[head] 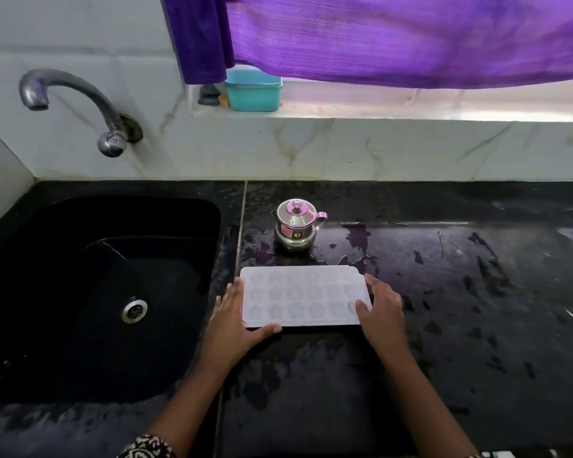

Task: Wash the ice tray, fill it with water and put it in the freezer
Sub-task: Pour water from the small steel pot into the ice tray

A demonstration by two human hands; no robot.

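Note:
A white ice tray [303,294] with flower-shaped cells under a translucent lid lies flat on the wet black counter [460,292], just right of the sink. My left hand [235,320] lies against the tray's left end. Its fingers are straight along that side and the thumb runs along the front edge. My right hand [382,312] is at the tray's right end, its thumb pressed on top of the lid and its fingers round the edge.
A black sink [63,259] with a steel drain [134,309] is on the left, under a wall tap [76,97]. A small steel kettle [297,224] stands just behind the tray. A teal box [253,90] sits on the window ledge under a purple curtain [394,34].

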